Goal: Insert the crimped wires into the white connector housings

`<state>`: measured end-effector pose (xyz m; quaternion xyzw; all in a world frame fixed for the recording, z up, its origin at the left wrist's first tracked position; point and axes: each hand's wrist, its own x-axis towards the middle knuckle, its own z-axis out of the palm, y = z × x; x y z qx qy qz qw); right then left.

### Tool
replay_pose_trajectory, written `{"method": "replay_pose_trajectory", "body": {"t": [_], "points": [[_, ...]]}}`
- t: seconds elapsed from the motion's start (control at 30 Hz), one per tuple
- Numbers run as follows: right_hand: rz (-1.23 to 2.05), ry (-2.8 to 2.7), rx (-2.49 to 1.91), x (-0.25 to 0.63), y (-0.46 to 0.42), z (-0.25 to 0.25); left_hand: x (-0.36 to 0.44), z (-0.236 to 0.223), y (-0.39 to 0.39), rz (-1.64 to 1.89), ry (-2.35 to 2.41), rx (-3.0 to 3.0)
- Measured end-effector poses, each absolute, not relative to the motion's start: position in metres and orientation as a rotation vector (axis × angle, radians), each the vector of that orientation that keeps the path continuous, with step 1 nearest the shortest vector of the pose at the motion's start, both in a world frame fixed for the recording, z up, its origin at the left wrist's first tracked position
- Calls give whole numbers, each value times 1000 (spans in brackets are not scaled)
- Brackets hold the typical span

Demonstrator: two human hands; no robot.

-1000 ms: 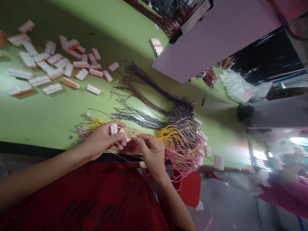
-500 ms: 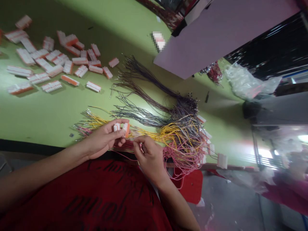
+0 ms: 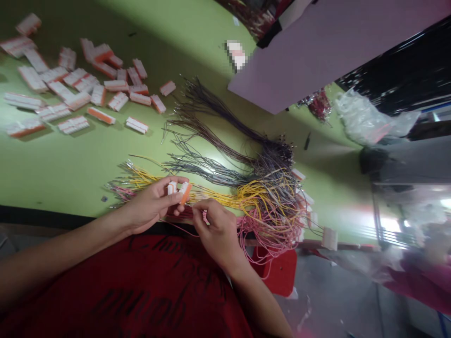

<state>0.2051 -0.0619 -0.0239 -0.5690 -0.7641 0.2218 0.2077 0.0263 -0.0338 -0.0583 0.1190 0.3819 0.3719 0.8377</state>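
Observation:
My left hand (image 3: 151,204) is closed on a small white and orange connector (image 3: 179,189), held just above the near edge of the green table (image 3: 81,159). My right hand (image 3: 215,230) is right beside it, its fingers pinched on a thin pink wire (image 3: 205,217). Bundles of yellow wires (image 3: 225,199), pink wires (image 3: 271,230) and grey and brown wires (image 3: 225,141) fan out on the table beyond both hands.
Several white and orange connectors (image 3: 70,89) lie scattered at the far left of the table. A pale board (image 3: 317,51) hangs over the far side. Clear plastic bags (image 3: 362,119) lie at the right. Another person's pink sleeve (image 3: 419,281) shows at the lower right.
My right hand has drawn back a little from the connector toward me and now pinches a pink wire. The left hand has turned the connector slightly and stayed in place.

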Motion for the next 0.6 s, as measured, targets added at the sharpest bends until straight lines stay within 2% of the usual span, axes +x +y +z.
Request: {"method": "replay_pose_trajectory", "body": {"t": [0.6], "points": [[791, -2088, -1555, 193, -67, -34, 26, -49, -42, 782, 1100, 507]]}}
